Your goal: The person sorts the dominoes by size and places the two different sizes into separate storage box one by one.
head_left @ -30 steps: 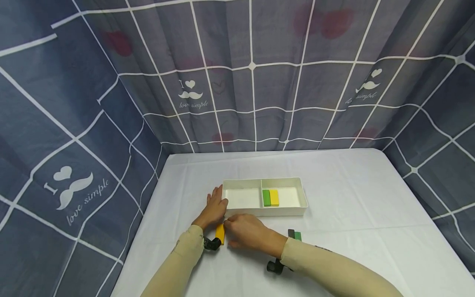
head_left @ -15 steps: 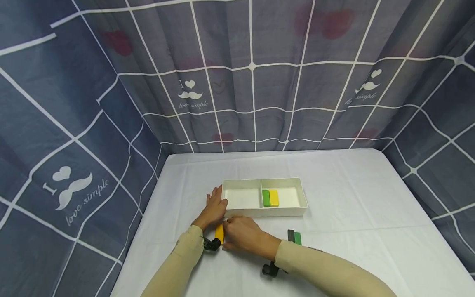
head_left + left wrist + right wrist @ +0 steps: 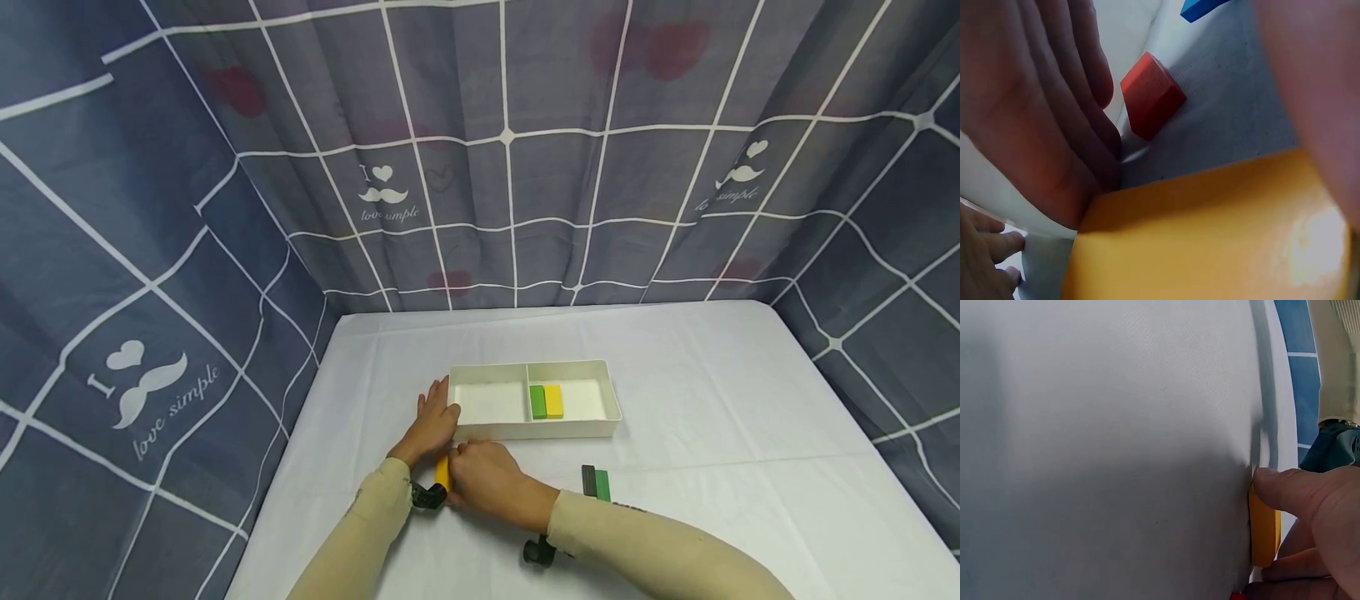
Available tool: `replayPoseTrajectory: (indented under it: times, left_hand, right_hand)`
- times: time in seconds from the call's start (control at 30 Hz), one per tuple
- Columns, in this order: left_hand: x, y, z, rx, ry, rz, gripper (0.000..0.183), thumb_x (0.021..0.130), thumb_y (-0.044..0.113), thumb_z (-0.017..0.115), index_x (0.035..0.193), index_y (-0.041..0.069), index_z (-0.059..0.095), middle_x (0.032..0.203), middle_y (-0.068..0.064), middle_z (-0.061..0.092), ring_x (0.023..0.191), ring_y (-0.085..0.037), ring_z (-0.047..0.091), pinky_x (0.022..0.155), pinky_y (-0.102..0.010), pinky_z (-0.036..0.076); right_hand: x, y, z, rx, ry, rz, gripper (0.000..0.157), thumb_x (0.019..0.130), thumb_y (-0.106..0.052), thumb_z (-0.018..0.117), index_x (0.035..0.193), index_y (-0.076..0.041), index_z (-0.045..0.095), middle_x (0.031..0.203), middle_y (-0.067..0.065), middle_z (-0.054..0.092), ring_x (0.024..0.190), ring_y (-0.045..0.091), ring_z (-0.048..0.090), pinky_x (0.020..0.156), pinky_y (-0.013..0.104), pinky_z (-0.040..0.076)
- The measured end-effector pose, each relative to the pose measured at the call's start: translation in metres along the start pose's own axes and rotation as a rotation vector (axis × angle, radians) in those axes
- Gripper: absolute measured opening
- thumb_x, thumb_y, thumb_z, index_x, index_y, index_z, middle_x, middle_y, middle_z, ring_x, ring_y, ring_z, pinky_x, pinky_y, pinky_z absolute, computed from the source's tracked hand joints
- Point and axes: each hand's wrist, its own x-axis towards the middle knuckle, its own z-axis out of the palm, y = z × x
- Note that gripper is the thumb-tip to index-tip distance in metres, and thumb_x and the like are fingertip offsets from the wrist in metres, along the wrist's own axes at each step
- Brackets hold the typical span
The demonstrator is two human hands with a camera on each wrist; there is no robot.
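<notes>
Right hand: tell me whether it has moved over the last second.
Yes. The right hand has slid left along the white divided tray's front wall, covering more of the orange rectangular block.

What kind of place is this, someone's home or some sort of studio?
Probably a small staged recording booth, not a home: patterned grey curtains close in a table under a white cloth, with a white divided tray and coloured blocks, and cameras strapped to the person's wrists.

head view looks down from above the table's near edge; both wrist views sit close on the yellow block (image 3: 442, 472).
</notes>
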Motion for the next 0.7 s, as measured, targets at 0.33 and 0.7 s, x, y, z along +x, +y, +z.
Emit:
replayPoseTrajectory:
  times: [0.33, 0.7]
  left_hand:
    - [-0.004, 0.002, -0.002, -0.064, 0.015, 0.048, 0.074, 0.103, 0.026, 0.037, 0.169, -0.004, 0.027, 0.174, -0.031, 0.032, 0.167, -0.053, 0.010, 0.130, -0.075, -0.007]
    - [0.004, -0.007, 0.002, 0.011, -0.021, -0.018, 0.073, 0.105, 0.021, 0.037, 0.173, -0.001, 0.020, 0.179, -0.022, 0.027, 0.170, -0.045, 0.008, 0.134, -0.068, -0.007]
  right_hand:
    - [-0.006, 0.009, -0.003, 0.063, -0.035, 0.007, 0.044, 0.081, -0.057, 0.093, 0.091, -0.017, 0.077, 0.080, -0.008, 0.072, 0.072, 0.009, 0.064, 0.063, 0.026, 0.058]
    - [-0.020, 0.025, -0.014, 0.057, -0.047, -0.048, 0.044, 0.081, -0.060, 0.092, 0.090, -0.020, 0.075, 0.079, -0.011, 0.068, 0.075, 0.008, 0.065, 0.065, 0.025, 0.057]
